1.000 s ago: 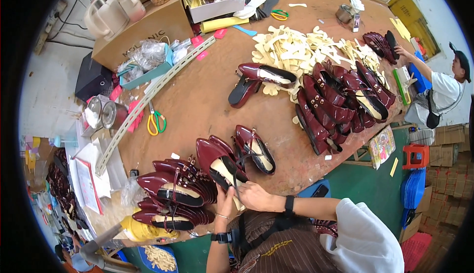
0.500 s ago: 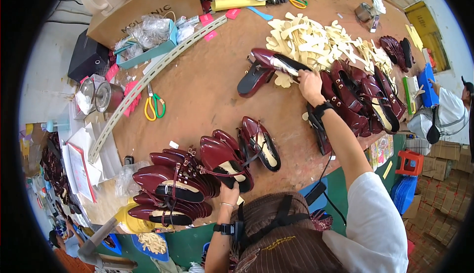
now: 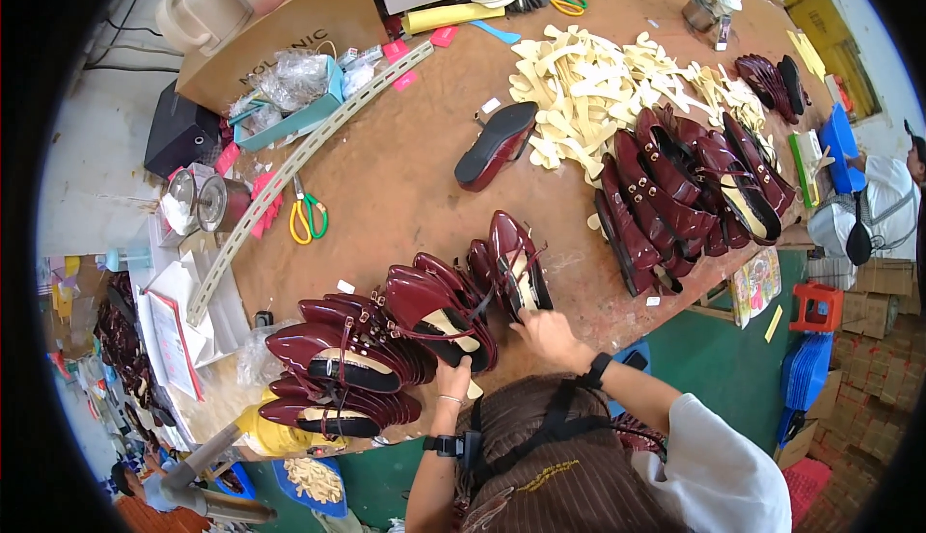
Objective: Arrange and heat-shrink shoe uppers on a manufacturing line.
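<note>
My left hand [image 3: 453, 376] is closed round the heel end of a glossy burgundy strapped shoe [image 3: 413, 294], in the row at the table's near edge. Just to the right, my right hand [image 3: 557, 340] grips the heel of another burgundy shoe [image 3: 508, 236], whose toe points away from me and whose pale insole shows. Its fingertips are partly hidden at the heel. Packed shoes [image 3: 318, 352] with buckled straps lie left of my left hand. Farther off, a single shoe [image 3: 495, 147] rests with its black sole showing.
Cream shoe-shaped inserts [image 3: 588, 89] are heaped at the far middle. More burgundy shoes [image 3: 675, 191] crowd the right side. Scissors [image 3: 307, 217] and a slotted metal strip [image 3: 289, 181] lie left. Another person [image 3: 883, 195] is at the far right.
My right hand has come back toward me from the far middle, where it held a shoe above another; one shoe remains there, sole showing. My left hand stays on its shoe.
</note>
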